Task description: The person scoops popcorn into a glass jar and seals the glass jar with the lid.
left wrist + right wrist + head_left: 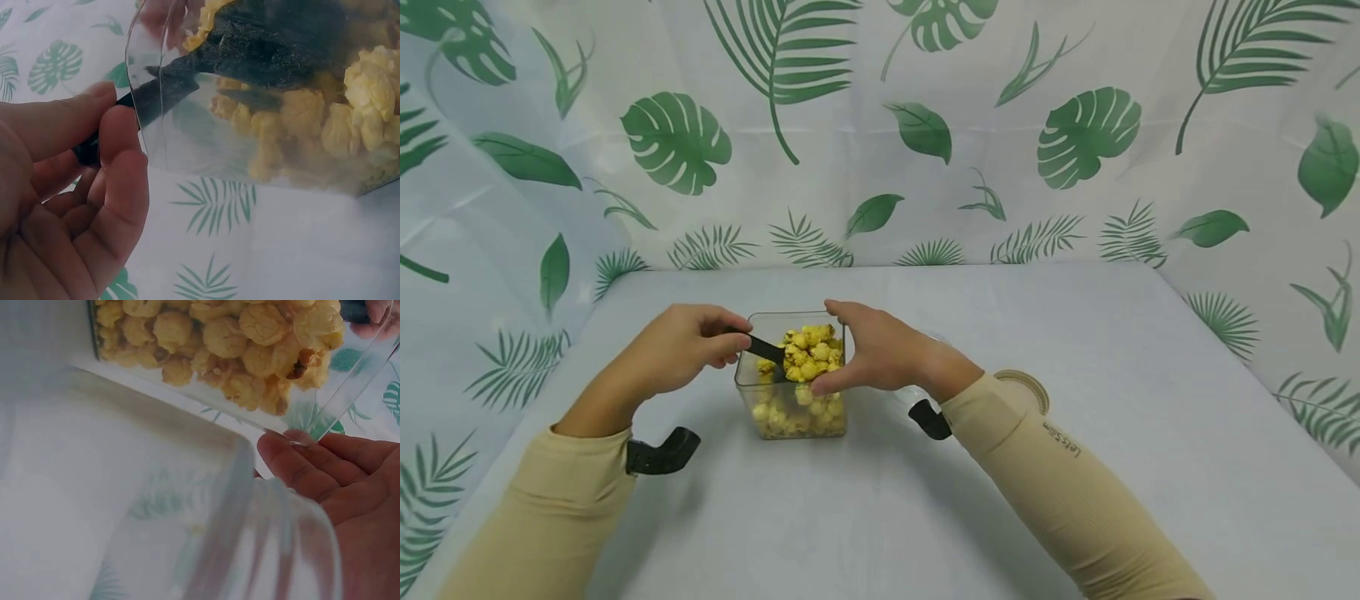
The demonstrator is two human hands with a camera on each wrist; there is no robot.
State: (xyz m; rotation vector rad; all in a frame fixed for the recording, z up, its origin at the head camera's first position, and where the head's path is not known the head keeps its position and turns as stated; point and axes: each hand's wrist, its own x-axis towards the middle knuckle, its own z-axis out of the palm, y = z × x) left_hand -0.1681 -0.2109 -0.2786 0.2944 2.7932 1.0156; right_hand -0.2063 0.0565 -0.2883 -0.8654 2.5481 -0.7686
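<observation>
A clear square container [760,383] of yellow popcorn [808,417] stands on the table. My left hand [688,346] pinches the black handle [763,348] of a scoop at the container's left rim. The scoop's dark head [269,44] lies among the popcorn, seen through the wall in the left wrist view. My right hand [880,346] holds the container's right side, thumb toward the front and fingers toward the back. In the right wrist view its fingertips [281,456] touch a lower-looking corner. Beneath the right wrist is a clear jar [294,544], mostly hidden in the head view.
A round beige-rimmed lid [1026,387] lies right of the jar, partly behind the right sleeve. The white-covered table [820,517] meets a leaf-print cloth [880,150] at the back and sides.
</observation>
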